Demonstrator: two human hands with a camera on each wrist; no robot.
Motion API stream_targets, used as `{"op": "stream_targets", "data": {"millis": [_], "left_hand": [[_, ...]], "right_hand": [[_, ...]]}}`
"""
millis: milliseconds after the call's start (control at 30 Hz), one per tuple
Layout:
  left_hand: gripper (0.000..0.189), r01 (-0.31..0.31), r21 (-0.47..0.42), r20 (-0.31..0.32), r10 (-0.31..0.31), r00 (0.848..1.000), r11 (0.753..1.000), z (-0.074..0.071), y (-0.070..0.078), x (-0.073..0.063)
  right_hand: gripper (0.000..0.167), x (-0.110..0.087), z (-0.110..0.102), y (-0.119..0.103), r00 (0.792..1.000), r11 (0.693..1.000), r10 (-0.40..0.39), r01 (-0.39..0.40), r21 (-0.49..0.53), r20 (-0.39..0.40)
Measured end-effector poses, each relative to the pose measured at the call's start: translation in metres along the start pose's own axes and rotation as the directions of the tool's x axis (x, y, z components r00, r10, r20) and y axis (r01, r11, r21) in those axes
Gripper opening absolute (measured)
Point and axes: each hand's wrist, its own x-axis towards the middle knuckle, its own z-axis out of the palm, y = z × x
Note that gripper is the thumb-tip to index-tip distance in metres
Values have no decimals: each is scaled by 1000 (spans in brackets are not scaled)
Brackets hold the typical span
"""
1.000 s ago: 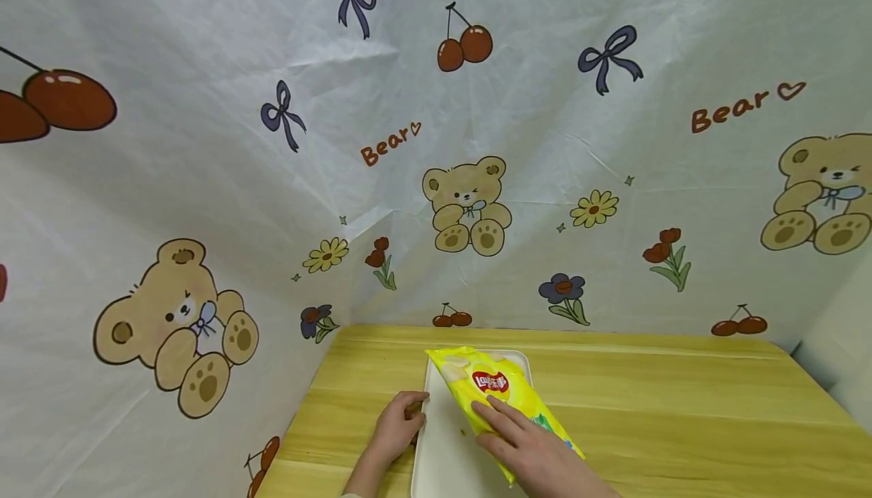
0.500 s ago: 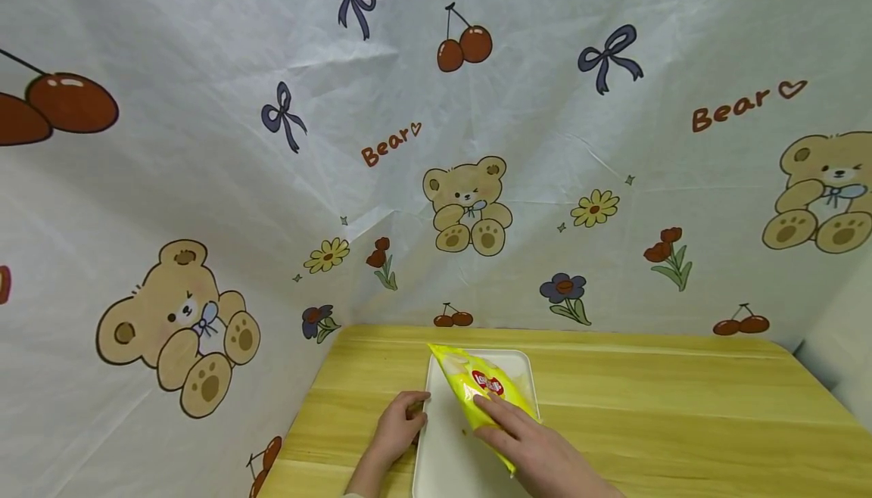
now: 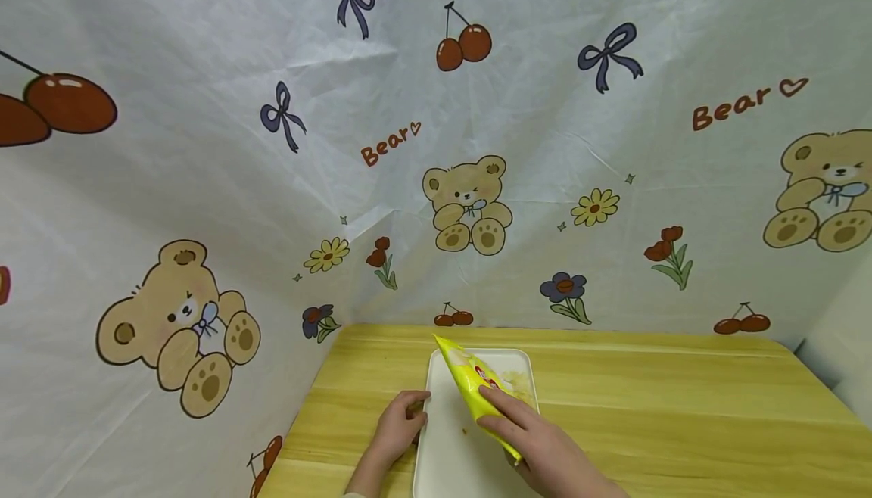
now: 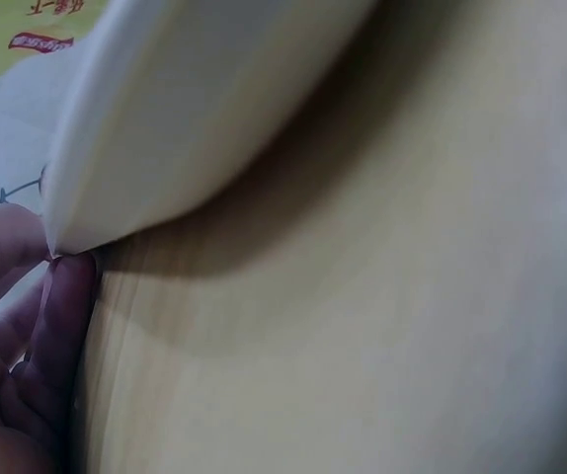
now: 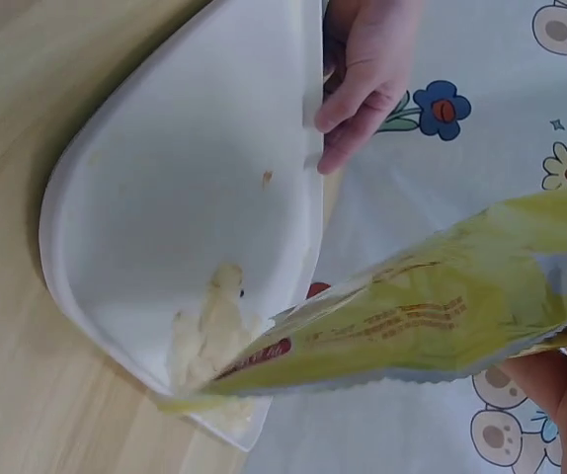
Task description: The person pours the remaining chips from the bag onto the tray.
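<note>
My right hand [image 3: 552, 445] grips a yellow potato chip bag [image 3: 470, 388], tilted over a white tray [image 3: 443, 452]. In the right wrist view the low end of the bag [image 5: 402, 316] hangs over a pile of potato chips [image 5: 204, 341] at one end of the tray. At the tray's left long side is my left hand [image 3: 397, 428]; in the left wrist view its fingertips pinch the tray rim [image 4: 76, 188]. A small brown crumb [image 5: 267, 179] lies on the tray. The bag's opening is partly hidden.
The tray lies on a wood-grain table [image 3: 681, 407]. Behind and to the left hangs a white cloth [image 3: 518, 104] printed with bears, bows and flowers, close to the table's back edge.
The right hand has turned the bag more onto its edge and raised it slightly. Chips on the tray's far right are now in sight. The left hand has stayed put.
</note>
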Motion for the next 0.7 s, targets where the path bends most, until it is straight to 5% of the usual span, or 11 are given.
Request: {"op": "stream_targets", "data": {"millis": [700], "left_hand": [[39,21,-40,11,-21,1000,999,1,1,0]], "right_hand": [[55,7,-3,1,975,968,205,-190,161,-86]]}}
